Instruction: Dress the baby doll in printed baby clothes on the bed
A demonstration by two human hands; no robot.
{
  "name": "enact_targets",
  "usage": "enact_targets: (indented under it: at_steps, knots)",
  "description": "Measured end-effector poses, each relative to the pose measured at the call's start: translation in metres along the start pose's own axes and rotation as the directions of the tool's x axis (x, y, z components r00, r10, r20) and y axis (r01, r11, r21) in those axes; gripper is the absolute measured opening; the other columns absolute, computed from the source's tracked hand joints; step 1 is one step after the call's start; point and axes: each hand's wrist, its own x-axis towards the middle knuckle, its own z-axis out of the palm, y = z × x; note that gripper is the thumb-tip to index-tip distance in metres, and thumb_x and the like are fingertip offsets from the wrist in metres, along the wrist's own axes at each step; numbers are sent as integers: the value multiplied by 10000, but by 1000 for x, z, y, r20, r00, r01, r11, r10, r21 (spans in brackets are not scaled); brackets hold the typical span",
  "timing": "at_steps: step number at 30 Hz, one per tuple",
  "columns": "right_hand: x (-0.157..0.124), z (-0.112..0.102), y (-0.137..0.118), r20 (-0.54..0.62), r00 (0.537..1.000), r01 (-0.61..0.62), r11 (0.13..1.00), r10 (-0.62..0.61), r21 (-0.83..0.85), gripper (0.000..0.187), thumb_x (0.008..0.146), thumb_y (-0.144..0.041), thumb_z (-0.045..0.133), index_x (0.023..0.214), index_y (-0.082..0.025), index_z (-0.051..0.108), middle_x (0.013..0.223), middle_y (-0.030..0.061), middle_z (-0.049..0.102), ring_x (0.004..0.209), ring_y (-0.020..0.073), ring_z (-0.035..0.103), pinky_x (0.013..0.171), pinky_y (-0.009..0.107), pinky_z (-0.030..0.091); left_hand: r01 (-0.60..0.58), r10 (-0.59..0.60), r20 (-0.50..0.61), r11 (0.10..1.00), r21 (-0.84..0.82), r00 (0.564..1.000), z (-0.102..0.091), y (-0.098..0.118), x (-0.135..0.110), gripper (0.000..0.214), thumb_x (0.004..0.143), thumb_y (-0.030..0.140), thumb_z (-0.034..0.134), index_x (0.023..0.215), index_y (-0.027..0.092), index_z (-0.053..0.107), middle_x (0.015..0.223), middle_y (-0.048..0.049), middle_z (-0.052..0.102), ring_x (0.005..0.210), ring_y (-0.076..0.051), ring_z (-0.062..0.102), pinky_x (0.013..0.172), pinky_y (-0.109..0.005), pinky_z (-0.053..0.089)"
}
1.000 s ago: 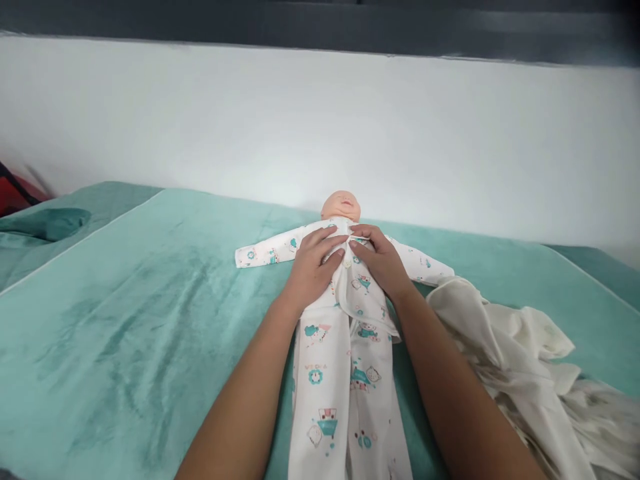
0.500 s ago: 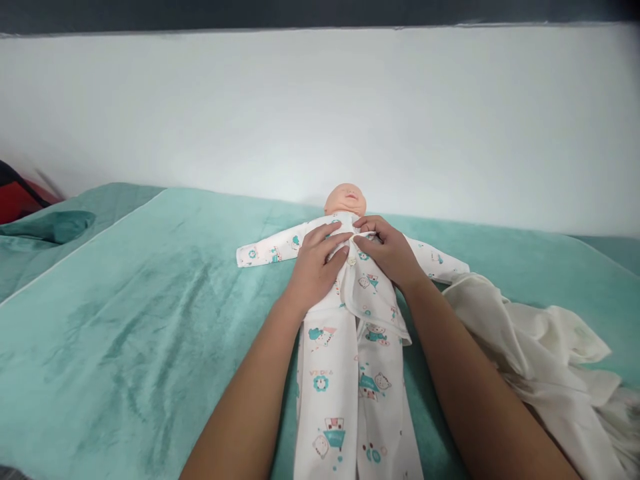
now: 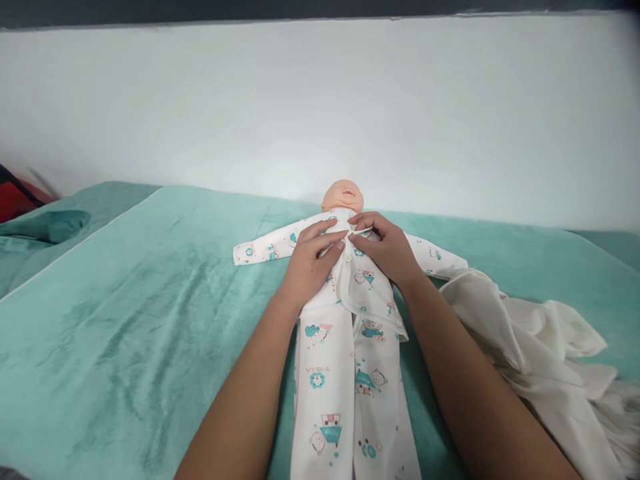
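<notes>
A baby doll [image 3: 343,195] lies on its back on a teal blanket [image 3: 125,300], dressed in a white printed sleepsuit [image 3: 325,373]. My left hand [image 3: 310,257] rests on the doll's chest, its fingers pinching the left edge of the suit's front near the collar. My right hand [image 3: 387,250] pinches the opposite edge just under the doll's chin. The fingertips of both hands meet at the top of the front opening. Lower down, the right flap of the suit hangs loose.
A crumpled cream cloth [image 3: 540,353] lies at the right, beside my right forearm. A white wall [image 3: 320,113] runs behind the doll's head. At the far left lie a teal pillow [image 3: 45,225] and something red [image 3: 15,197].
Both hands crept a little up the chest toward the collar and drew the suit's two front edges together. The doll stayed put; the view shifted slightly.
</notes>
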Motion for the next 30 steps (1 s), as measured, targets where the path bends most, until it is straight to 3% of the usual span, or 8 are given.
enact_targets:
  at_steps: [6,13,25,30]
  knots:
    - [-2,0,-5,-15,999,-32,999,33,31,81,765,-267,713,762,-235,639,1122,43,711,1116,244,631,1028,443,428,8,-8,4,1000,6,1000,-1,1,0,244,946,282,579,1126,306,743,1408,-7,593,1352,-208,480,1180,-444,365]
    - [-3,-5,-3,66,997,-31,999,28,44,72,791,-315,726,799,-261,679,1211,38,695,1218,257,587,1107,483,384,10,-10,16,1000,19,1000,-2,2,0,254,949,273,565,1119,321,747,1420,-1,582,1352,-214,478,1178,-461,364]
    - [-4,-8,-3,152,987,48,998,-53,38,88,857,-320,662,920,-305,722,1272,14,657,1288,240,535,1141,479,361,-44,43,19,996,81,999,0,-1,-1,313,963,283,522,1237,311,670,1449,-20,551,1375,-209,451,1188,-443,336]
    - [-3,-9,0,181,979,89,995,-94,39,123,870,-317,638,969,-311,710,1297,7,640,1306,236,517,1151,471,346,-65,65,-2,998,20,998,1,0,0,318,943,245,538,1237,282,655,1425,-38,576,1378,-204,460,1197,-426,321]
